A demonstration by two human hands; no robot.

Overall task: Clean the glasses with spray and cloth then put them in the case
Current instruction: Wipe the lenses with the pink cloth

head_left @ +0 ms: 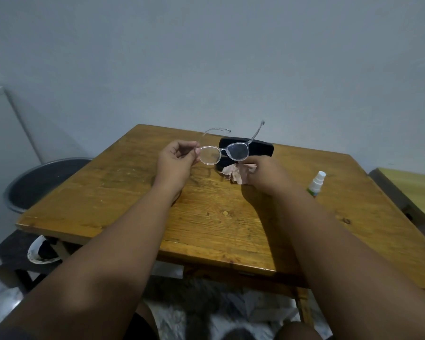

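Glasses [222, 152] were pinched in left fingers [196, 151], right fingers [252, 165] gripped cloth [233, 173]; wiping seemed underway, case [260, 148] not yet used.

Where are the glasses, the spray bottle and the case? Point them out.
glasses [237, 151], head view, on the right-side lens.
spray bottle [314, 185], head view, on its white body.
case [263, 149], head view, on its black top.

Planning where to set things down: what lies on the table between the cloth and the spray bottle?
In the head view, only the right hand and wrist, gripping the cloth; beyond them, bare table up to the spray bottle.
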